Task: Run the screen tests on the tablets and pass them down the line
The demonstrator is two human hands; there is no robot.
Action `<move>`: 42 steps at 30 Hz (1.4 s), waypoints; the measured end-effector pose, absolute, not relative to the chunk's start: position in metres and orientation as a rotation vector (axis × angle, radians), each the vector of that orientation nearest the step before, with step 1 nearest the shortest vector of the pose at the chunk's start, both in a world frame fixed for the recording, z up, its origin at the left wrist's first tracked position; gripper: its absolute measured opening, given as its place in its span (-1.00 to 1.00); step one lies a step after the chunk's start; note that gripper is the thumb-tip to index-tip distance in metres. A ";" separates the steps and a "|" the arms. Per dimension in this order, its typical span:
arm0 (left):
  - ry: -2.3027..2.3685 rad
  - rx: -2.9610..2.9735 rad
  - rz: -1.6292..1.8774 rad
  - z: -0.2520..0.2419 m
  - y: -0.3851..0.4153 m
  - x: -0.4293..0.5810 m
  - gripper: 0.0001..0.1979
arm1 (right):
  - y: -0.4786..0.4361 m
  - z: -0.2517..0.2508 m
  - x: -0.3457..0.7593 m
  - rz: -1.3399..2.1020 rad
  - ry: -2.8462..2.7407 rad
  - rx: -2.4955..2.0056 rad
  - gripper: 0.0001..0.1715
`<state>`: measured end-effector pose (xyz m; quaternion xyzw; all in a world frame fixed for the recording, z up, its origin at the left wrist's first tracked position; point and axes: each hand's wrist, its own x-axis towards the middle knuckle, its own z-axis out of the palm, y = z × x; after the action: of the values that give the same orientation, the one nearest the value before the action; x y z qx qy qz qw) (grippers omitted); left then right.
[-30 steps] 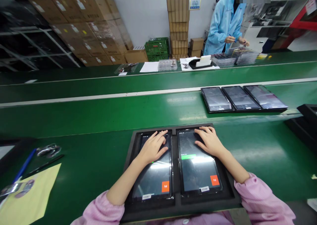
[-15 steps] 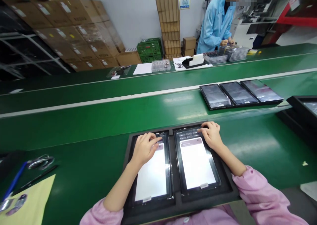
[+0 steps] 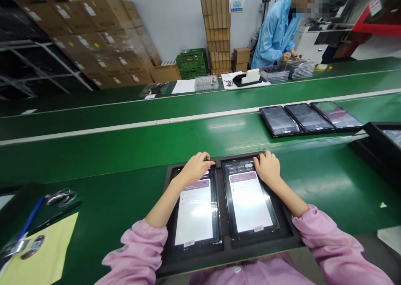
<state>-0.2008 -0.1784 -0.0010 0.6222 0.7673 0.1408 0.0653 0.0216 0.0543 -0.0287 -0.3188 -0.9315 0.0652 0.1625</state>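
Observation:
Two lit tablets lie side by side in a black tray with two compartments (image 3: 223,218). The left tablet (image 3: 196,209) and the right tablet (image 3: 249,201) both show a white page with a purple banner and dark buttons above. My left hand (image 3: 197,168) lies over the top of the left tablet, thumb and forefinger apart near its upper right corner, and grips nothing. At the upper right corner of the right tablet is my right hand (image 3: 268,167), its thumb stretched along the screen edge and its fingers bent loosely over the tray's far rim.
Three dark tablets (image 3: 310,118) lie in a row on the green conveyor. Another black tray (image 3: 382,136) stands at right. Yellow paper (image 3: 53,251), a blue pen (image 3: 31,218) and a black pen (image 3: 56,217) lie at left. Across the line, a person in blue (image 3: 272,34) handles stacked panels.
My left hand has moved up and right to the tablet's top edge. My right thumb and fingers have shifted slightly. Both screens now show a brighter purple banner and lines of text.

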 end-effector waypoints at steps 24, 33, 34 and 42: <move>2.039 1.710 0.556 -0.012 -0.189 -0.244 -0.66 | 0.089 0.046 -0.024 0.770 -3.306 -0.981 -0.43; 2.026 1.718 0.545 -0.021 -0.193 -0.248 -0.61 | 0.090 0.036 -0.013 0.764 -3.226 -0.894 -0.23; 2.039 1.742 0.523 -0.022 -0.194 -0.248 -0.60 | 0.087 0.035 -0.007 0.748 -3.219 -0.868 -0.22; 2.100 1.834 0.372 -0.018 -0.198 -0.229 -0.24 | 0.062 -0.014 0.030 0.393 -3.056 -0.578 0.14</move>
<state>-0.2286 -0.1977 -0.0178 0.6432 0.7365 0.1305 0.1637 0.0300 0.0616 -0.0139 -0.1844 -0.9748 0.1253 0.0032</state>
